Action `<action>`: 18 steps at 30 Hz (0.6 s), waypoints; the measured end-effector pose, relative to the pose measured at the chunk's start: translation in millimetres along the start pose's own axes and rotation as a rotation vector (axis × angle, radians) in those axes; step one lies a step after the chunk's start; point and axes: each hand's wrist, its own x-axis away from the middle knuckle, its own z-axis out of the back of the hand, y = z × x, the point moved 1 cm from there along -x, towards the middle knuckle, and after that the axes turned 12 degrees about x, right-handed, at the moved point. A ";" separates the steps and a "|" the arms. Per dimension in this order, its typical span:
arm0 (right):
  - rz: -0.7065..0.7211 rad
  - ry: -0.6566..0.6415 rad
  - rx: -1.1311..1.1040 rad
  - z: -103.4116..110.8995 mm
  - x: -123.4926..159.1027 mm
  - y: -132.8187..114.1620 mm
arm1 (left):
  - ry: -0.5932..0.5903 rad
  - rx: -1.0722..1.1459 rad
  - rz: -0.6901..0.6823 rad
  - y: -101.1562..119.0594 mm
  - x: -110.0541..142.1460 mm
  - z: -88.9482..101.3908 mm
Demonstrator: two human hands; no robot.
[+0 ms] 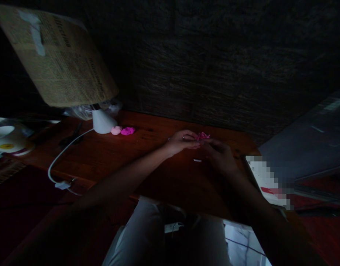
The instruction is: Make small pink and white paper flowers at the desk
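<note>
A small pink piece with a ruffled edge (204, 135), perhaps modelling clay, sits at my fingertips above the wooden table (158, 173). My left hand (183, 142) comes in from the left with its fingers closed on the piece; a ring shows on one finger. From the right, my right hand (220, 153) pinches at the near side of the same piece, its fingertips touching those of the left. Dim light blurs the exact contact. Just below the hands lies a small white sliver (197, 160) on the tabletop.
A lamp with a newsprint shade (67, 62) stands at the left on a white base (102, 122). Beside it sit a pale pink lump (116, 130) and a magenta lump (128, 131). A white mug (5, 138) is far left. A booklet (265, 181) lies right.
</note>
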 end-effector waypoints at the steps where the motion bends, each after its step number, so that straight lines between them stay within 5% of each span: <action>1: 0.001 0.003 -0.003 0.3 -0.4 1.3 | -0.003 0.006 0.006 -0.3 -0.1 1.0; 18: 0.034 -0.030 0.100 0.6 -0.6 -1.0 | 0.026 0.021 0.112 -0.1 1.0 4.5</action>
